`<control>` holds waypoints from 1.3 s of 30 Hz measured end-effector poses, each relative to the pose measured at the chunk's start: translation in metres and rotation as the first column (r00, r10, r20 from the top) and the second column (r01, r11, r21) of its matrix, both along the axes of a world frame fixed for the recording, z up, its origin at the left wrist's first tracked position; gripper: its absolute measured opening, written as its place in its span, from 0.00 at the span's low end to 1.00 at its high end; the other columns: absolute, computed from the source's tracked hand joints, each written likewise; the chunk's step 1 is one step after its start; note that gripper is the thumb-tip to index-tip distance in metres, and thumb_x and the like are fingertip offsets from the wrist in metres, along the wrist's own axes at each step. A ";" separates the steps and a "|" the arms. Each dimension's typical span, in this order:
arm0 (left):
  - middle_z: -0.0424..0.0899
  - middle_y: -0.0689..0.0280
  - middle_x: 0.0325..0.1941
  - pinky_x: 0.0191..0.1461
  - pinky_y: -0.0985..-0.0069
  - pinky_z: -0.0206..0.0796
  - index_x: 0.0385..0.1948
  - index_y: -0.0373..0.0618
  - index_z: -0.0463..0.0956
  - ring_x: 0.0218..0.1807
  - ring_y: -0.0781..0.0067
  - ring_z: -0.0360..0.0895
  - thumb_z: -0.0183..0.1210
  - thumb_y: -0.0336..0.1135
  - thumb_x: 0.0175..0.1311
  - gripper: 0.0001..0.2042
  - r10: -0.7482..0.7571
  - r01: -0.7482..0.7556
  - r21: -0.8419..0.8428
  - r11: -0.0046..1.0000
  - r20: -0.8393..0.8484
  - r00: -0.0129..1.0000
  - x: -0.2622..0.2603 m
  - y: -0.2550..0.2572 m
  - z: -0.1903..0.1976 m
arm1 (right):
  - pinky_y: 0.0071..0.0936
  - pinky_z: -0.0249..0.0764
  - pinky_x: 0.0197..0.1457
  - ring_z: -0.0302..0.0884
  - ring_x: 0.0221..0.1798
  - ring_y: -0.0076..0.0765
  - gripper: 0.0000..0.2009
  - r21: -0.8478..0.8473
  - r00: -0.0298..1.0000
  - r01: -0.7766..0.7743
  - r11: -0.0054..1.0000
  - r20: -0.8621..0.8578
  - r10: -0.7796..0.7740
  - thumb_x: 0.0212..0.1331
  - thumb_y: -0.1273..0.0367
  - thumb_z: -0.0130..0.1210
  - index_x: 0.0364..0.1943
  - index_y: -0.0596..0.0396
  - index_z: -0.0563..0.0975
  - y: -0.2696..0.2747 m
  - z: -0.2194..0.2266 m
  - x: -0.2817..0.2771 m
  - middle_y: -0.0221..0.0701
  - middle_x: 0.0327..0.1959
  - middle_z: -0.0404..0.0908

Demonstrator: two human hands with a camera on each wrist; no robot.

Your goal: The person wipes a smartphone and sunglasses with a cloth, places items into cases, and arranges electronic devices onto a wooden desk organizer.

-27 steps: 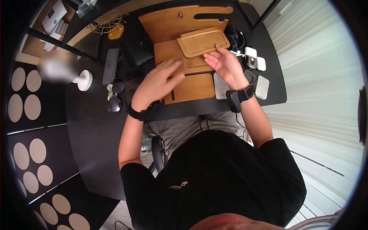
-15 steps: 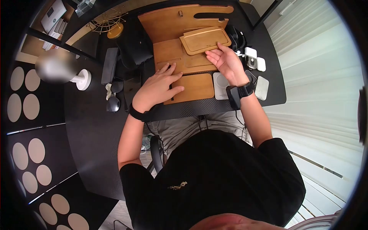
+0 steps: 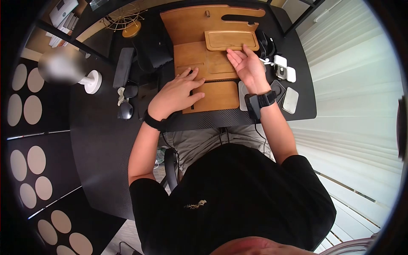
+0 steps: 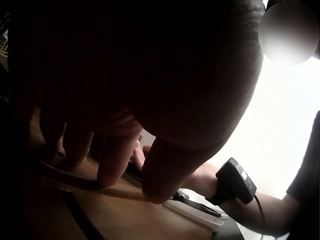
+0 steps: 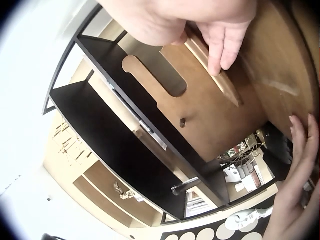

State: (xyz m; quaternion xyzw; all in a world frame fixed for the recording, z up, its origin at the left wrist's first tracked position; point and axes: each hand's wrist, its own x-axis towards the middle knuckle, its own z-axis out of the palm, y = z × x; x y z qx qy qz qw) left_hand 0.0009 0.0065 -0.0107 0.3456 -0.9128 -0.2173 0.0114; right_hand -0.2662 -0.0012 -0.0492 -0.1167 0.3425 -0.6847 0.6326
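Note:
In the head view, my right hand (image 3: 250,71) grips the near edge of a small wooden tray (image 3: 231,40) with a grooved rim, its palm turned up and inward. Seen edge-on in the right wrist view, the tray (image 5: 227,90) has two fingers lying along its side. Behind and beneath it stands a wooden desk organizer (image 3: 187,53) with a flat base and an upright back panel (image 3: 191,23). My left hand (image 3: 174,95) rests spread on the near left part of the base, fingertips touching the wood. A flat wooden panel (image 3: 221,97) lies nearest me, partly under the left hand.
To the right lie a white earbud case (image 3: 279,60), a white slab (image 3: 290,100) and black headphones (image 3: 267,44). Sunglasses (image 3: 125,110), a grey case (image 3: 124,68) and a white head-shaped stand (image 3: 92,83) are on the left. A gold wheel ornament (image 3: 131,29) stands at the back.
The tray has turned from a slant to nearly square with the back panel, shifting slightly right with my right hand. My left hand has come down onto the organizer's base.

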 end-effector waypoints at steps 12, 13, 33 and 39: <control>0.83 0.50 0.57 0.60 0.64 0.72 0.55 0.37 0.78 0.58 0.49 0.80 0.64 0.37 0.61 0.21 0.117 -0.126 -0.048 0.991 -0.164 0.980 0.040 -0.019 0.032 | 0.27 0.78 0.50 0.82 0.45 0.32 0.15 -0.043 0.883 -0.320 0.947 -0.376 0.281 0.72 0.66 0.54 0.55 0.64 0.76 0.049 0.005 -0.003 0.34 0.46 0.84; 0.83 0.50 0.57 0.60 0.64 0.72 0.55 0.37 0.78 0.58 0.49 0.80 0.64 0.37 0.61 0.21 0.119 -0.128 -0.046 0.991 -0.164 0.979 0.041 -0.020 0.033 | 0.27 0.78 0.50 0.82 0.45 0.32 0.15 -0.042 0.882 -0.322 0.946 -0.376 0.284 0.72 0.66 0.54 0.55 0.64 0.76 0.059 0.012 0.001 0.34 0.46 0.84; 0.85 0.53 0.44 0.52 0.63 0.74 0.49 0.38 0.80 0.48 0.51 0.82 0.66 0.35 0.55 0.19 0.067 -0.070 0.056 0.996 0.048 0.997 0.021 -0.007 0.024 | 0.40 0.68 0.67 0.70 0.60 0.50 0.39 0.231 -0.515 -0.631 0.741 -0.839 -0.176 0.41 0.65 0.75 0.63 0.58 0.72 0.092 0.050 0.028 0.41 0.58 0.74; 0.86 0.53 0.39 0.52 0.61 0.74 0.50 0.39 0.81 0.46 0.49 0.83 0.68 0.35 0.53 0.21 0.029 -0.053 -0.145 0.988 -0.161 0.987 0.015 0.002 0.012 | 0.41 0.69 0.66 0.70 0.59 0.50 0.37 0.206 -0.485 -0.656 0.727 -0.853 -0.196 0.41 0.69 0.73 0.62 0.58 0.72 0.091 0.054 0.030 0.41 0.58 0.73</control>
